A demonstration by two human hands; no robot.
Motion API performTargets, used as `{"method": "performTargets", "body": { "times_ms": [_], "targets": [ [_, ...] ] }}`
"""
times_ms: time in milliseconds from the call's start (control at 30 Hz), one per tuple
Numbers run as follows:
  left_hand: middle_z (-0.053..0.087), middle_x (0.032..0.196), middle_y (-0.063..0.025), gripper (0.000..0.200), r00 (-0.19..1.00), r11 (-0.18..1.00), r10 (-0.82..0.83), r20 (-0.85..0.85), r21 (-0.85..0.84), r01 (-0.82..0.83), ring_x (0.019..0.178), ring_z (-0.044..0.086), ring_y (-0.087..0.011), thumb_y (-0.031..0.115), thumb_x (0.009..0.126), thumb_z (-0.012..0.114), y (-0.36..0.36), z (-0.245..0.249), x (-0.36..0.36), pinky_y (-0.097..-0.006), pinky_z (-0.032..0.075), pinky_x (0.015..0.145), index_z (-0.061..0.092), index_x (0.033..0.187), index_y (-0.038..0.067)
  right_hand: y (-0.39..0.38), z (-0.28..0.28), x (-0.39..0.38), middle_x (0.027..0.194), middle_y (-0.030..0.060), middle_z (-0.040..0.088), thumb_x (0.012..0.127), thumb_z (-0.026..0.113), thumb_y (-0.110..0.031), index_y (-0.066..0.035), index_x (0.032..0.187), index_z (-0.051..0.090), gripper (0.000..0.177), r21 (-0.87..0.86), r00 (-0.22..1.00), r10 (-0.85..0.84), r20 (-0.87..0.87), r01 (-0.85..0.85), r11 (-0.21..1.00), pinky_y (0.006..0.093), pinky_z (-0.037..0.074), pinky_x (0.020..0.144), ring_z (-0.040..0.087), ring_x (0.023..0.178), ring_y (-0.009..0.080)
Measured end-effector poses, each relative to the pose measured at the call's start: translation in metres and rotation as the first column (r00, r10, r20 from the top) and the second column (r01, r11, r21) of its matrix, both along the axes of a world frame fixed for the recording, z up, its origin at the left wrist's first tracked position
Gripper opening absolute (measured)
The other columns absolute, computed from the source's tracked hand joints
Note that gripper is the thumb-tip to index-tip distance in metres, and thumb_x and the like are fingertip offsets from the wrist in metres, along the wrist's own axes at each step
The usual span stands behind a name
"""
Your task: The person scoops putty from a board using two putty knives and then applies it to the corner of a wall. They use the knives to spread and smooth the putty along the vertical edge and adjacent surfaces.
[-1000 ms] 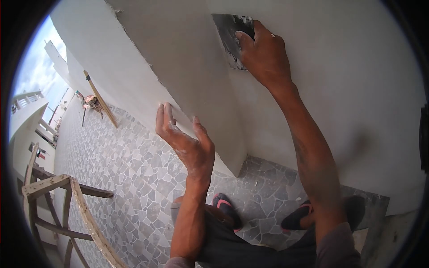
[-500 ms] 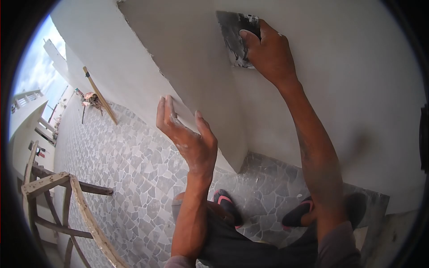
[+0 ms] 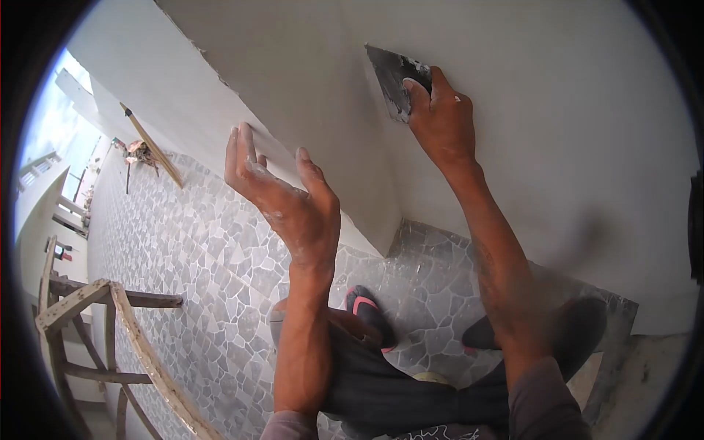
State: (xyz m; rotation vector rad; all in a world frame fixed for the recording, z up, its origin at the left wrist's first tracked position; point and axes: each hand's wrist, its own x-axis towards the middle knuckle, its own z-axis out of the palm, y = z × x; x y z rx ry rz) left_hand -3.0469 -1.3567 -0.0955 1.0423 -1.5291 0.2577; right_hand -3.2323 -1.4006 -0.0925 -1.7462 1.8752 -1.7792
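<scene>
My right hand (image 3: pixel 444 125) grips a wide putty knife (image 3: pixel 396 73), thumb laid across its dark blade. White putty smears the blade, which is tilted at the inner corner where the column side meets the grey wall (image 3: pixel 557 110). My left hand (image 3: pixel 282 194) is open, fingers raised and thumb apart, beside the edge of the white column (image 3: pixel 286 95). White residue coats its fingers and knuckles.
Grey stone-patterned paving (image 3: pixel 213 242) lies underfoot, with my dark shoe (image 3: pixel 372 315) on it. A wooden trestle (image 3: pixel 110 293) stands at lower left. Farther back, a wooden pole (image 3: pixel 152 145) leans by a small heap (image 3: pixel 139 152).
The putty knife has come lower in view and turned, its blade now at the inner corner. My left hand has shifted left and up in view, still open.
</scene>
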Motion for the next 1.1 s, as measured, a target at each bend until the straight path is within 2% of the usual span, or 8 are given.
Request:
{"method": "performTargets", "body": {
  "times_ms": [133, 367, 467, 700, 800, 900, 1000, 1100],
  "targets": [
    [0.031, 0.140, -0.0213, 0.064, 0.997, 0.998, 0.050, 0.062, 0.023, -0.052, 0.136, 0.034, -0.0365, 0.003, 0.089, 0.061, 0.002, 0.001, 0.003, -0.0497, 0.044, 0.105, 0.026, 0.142, 0.000, -0.005, -0.005, 0.004, 0.060, 0.0167, 0.059, 0.092, 0.062, -0.014, 0.001, 0.098, 0.057, 0.016, -0.068, 0.999, -0.029, -0.043, 0.026, 0.997, 0.0407, 0.046, 0.052, 0.061, 0.056, 0.0342],
    [0.030, 0.142, -0.0219, 0.070, 1.000, 1.000, 0.010, -0.016, 0.012, -0.010, 0.137, 0.030, -0.0382, -0.008, 0.081, 0.061, 0.000, -0.001, -0.001, -0.0491, 0.042, 0.102, 0.028, 0.143, 0.001, 0.007, 0.020, -0.004, 0.061, 0.0184, 0.061, 0.092, 0.062, -0.015, 0.003, 0.098, 0.059, 0.019, 0.024, 0.999, -0.005, 0.054, 0.004, 1.000, 0.0408, 0.048, 0.055, 0.062, 0.056, 0.0342],
    [0.030, 0.142, -0.0218, 0.071, 1.000, 1.000, 0.002, -0.010, 0.025, -0.001, 0.137, 0.029, -0.0381, -0.009, 0.081, 0.061, 0.001, 0.000, -0.004, -0.0490, 0.042, 0.102, 0.028, 0.143, 0.001, -0.008, 0.016, 0.001, 0.058, 0.0176, 0.060, 0.092, 0.062, -0.016, 0.003, 0.097, 0.059, 0.020, -0.042, 0.993, -0.055, -0.100, 0.051, 0.998, 0.0408, 0.048, 0.055, 0.061, 0.053, 0.0349],
    [0.029, 0.142, -0.0238, 0.070, 1.000, 0.999, -0.006, -0.013, 0.033, 0.007, 0.137, 0.029, -0.0392, -0.007, 0.082, 0.060, 0.001, -0.002, -0.003, -0.0492, 0.038, 0.105, 0.027, 0.143, -0.001, -0.007, 0.023, 0.000, 0.068, 0.0184, 0.064, 0.094, 0.060, -0.025, 0.001, 0.104, 0.060, 0.028, 0.096, 0.996, -0.034, -0.080, 0.042, 0.994, 0.0390, 0.050, 0.061, 0.064, 0.061, 0.0326],
    [0.029, 0.141, -0.0232, 0.068, 0.997, 0.997, 0.060, 0.053, 0.050, -0.063, 0.137, 0.030, -0.0388, 0.000, 0.086, 0.061, 0.002, 0.000, -0.003, -0.0516, 0.039, 0.107, 0.024, 0.143, -0.002, -0.013, 0.014, 0.000, 0.055, 0.0164, 0.057, 0.092, 0.062, -0.017, 0.002, 0.099, 0.060, 0.020, -0.064, 0.996, -0.028, -0.087, 0.022, 0.998, 0.0413, 0.047, 0.052, 0.059, 0.052, 0.0362],
    [0.027, 0.140, -0.0230, 0.069, 0.994, 0.994, 0.091, 0.064, 0.055, -0.095, 0.138, 0.029, -0.0388, 0.002, 0.088, 0.062, 0.004, -0.001, -0.007, -0.0530, 0.039, 0.109, 0.021, 0.144, -0.001, -0.012, 0.013, 0.002, 0.055, 0.0166, 0.057, 0.092, 0.062, -0.017, 0.002, 0.099, 0.060, 0.021, 0.001, 1.000, 0.002, -0.019, -0.001, 1.000, 0.0414, 0.046, 0.051, 0.059, 0.052, 0.0356],
    [0.026, 0.140, -0.0234, 0.070, 0.996, 0.995, 0.079, 0.037, 0.058, -0.081, 0.138, 0.028, -0.0395, 0.001, 0.088, 0.062, 0.003, 0.001, -0.012, -0.0534, 0.038, 0.109, 0.020, 0.145, -0.001, -0.003, 0.020, -0.006, 0.071, 0.0180, 0.065, 0.095, 0.057, -0.027, -0.002, 0.110, 0.061, 0.030, 0.158, 0.995, 0.095, 0.021, -0.097, 0.983, 0.0400, 0.052, 0.065, 0.066, 0.066, 0.0336],
    [0.027, 0.140, -0.0233, 0.071, 0.996, 0.996, 0.078, 0.032, 0.047, -0.079, 0.138, 0.028, -0.0398, 0.000, 0.087, 0.062, 0.001, -0.001, -0.009, -0.0533, 0.038, 0.109, 0.020, 0.145, -0.002, -0.006, 0.026, -0.008, 0.073, 0.0175, 0.067, 0.095, 0.057, -0.028, -0.002, 0.109, 0.061, 0.030, 0.072, 0.999, 0.032, 0.023, -0.034, 0.997, 0.0409, 0.052, 0.067, 0.067, 0.070, 0.0348]
  ]
}}
